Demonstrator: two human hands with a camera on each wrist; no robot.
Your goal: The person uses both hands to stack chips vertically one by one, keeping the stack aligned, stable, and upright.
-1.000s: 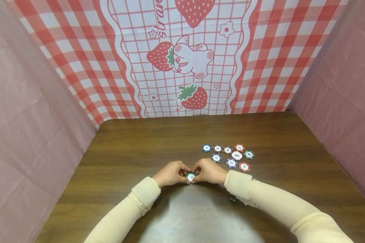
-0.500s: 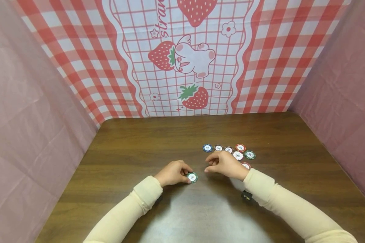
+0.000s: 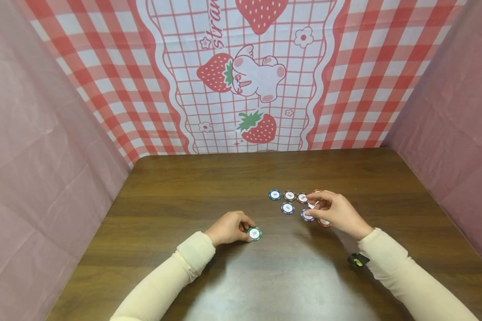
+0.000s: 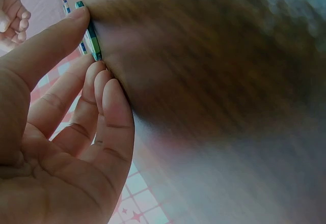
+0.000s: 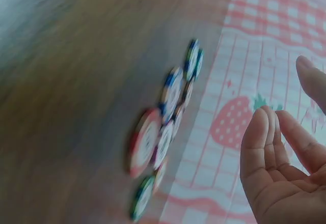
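Observation:
A green poker chip (image 3: 255, 233) marked 20 lies on the wooden table. Its edges are pinched between the thumb and fingers of my left hand (image 3: 229, 228), as the left wrist view also shows around the chip (image 4: 91, 38). Over a group of other chips hovers my right hand (image 3: 341, 215), thumb and fingers apart and holding nothing. Beneath or beside it are a blue chip (image 3: 306, 216) and a red chip (image 3: 325, 223). A white chip is partly covered by the fingers. Another green chip (image 5: 142, 198) shows in the right wrist view but is hidden in the head view.
Left of the right hand lie a blue chip (image 3: 275, 194), a dark chip (image 3: 289, 195), another dark chip (image 3: 302, 198) and a second blue chip (image 3: 288, 207). A strawberry-print cloth (image 3: 241, 89) hangs behind the table, with pink cloth (image 3: 446, 111) at both sides.
My right hand has let go of the green chip and moved right, over the chip group, its fingers spreading. The left hand stays at the green chip.

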